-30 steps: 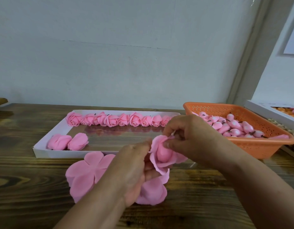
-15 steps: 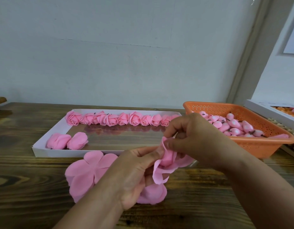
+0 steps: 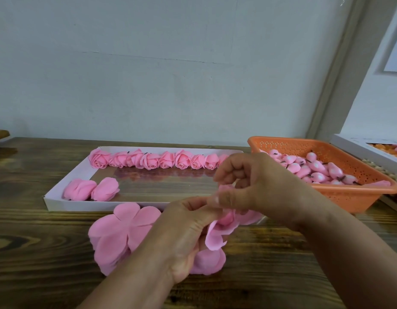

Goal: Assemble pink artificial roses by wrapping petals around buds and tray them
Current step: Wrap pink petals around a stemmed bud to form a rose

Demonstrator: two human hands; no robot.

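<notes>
On the wooden table (image 3: 37, 253), a white tray (image 3: 66, 188) is set at the far left; a row of finished roses (image 3: 153, 160) is lined along its far wall, and two more roses (image 3: 91, 189) lie at its near left corner. Just near of the tray, a stack of loose petal sheets (image 3: 124, 233) is spread flat on the table, partly covered by the left forearm. At the centre, the left hand (image 3: 182, 239) is closed around the base of the rose in progress (image 3: 219, 233), with a free petal flap hanging below its fingers. The bud itself is hidden between the hands, so how fully it is covered cannot be told. The right hand (image 3: 255, 186) is narrowed to a pinch on a petal edge at the top of the same rose. At the far right, an orange basket (image 3: 353, 197) of unwrapped buds (image 3: 315, 169) is placed well apart from the tray.

The wrapping step is judged to be in hand. It is probably done best if the base is kept firmly gripped by the left hand, each petal is drawn snug and overlapped on the last, and the thin material is pulled gently so it is not torn or creased. The hanging flap should be folded up before the rose is trayed.
</notes>
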